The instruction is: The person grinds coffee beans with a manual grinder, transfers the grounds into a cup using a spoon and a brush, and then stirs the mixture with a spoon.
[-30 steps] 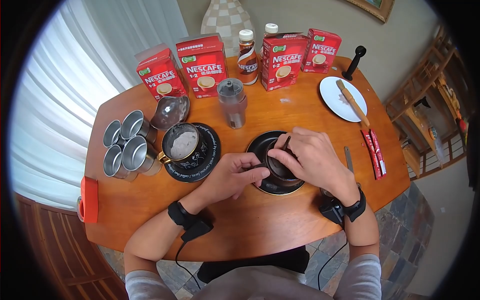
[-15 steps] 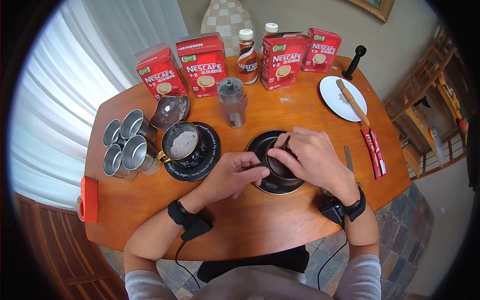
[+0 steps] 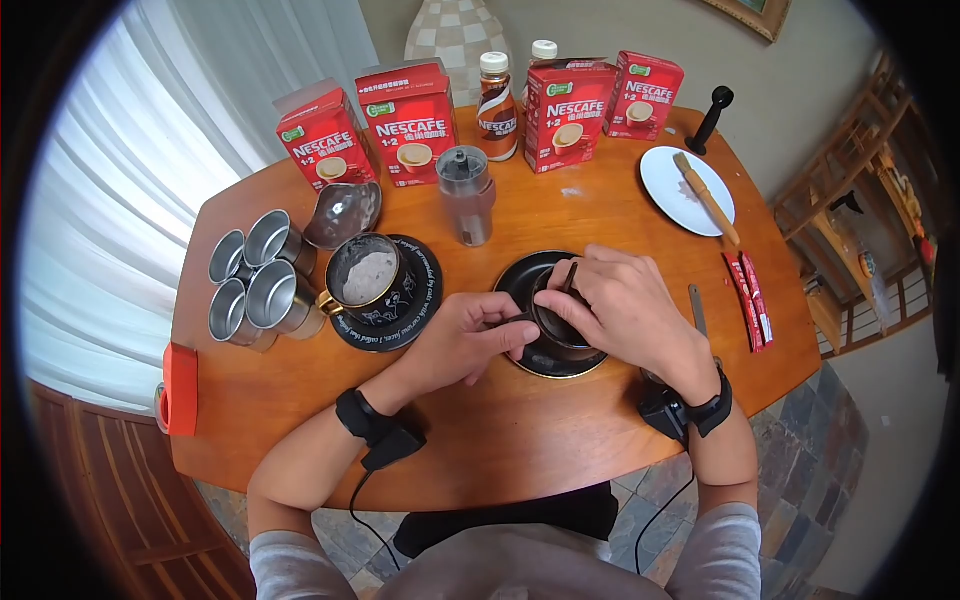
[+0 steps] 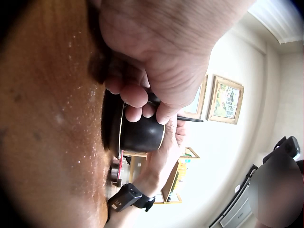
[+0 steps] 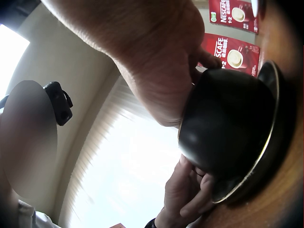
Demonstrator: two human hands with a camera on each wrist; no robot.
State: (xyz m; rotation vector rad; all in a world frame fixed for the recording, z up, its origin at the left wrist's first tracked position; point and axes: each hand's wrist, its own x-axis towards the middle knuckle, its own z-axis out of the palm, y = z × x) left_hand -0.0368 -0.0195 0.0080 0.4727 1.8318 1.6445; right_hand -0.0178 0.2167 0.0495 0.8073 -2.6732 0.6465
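Note:
A black cup (image 5: pixel 228 118) stands on a black, gold-rimmed saucer (image 3: pixel 515 280) near the table's middle. My left hand (image 3: pixel 470 335) pinches the cup's handle between thumb and curled fingers, at the cup's left side. Over the cup's mouth, my right hand (image 3: pixel 630 310) holds a thin dark stick-like handle (image 3: pixel 571 276) that slants up past the fingers. Its lower end is hidden inside the cup. In the left wrist view the stick (image 4: pixel 192 119) juts out above the rim.
To the left, a gold-handled cup with pale powder (image 3: pixel 368 278) sits on a lettered saucer (image 3: pixel 428 290), beside several metal cups (image 3: pixel 285 300). A grinder (image 3: pixel 466 195) and red Nescafe boxes (image 3: pixel 410 125) stand behind. On the right are a white plate (image 3: pixel 660 190), a brush (image 3: pixel 710 195) and red sachets (image 3: pixel 748 300).
The head view has tilted slightly. Both hands keep their hold, left on the cup's handle and right on the stick, with hardly any visible movement.

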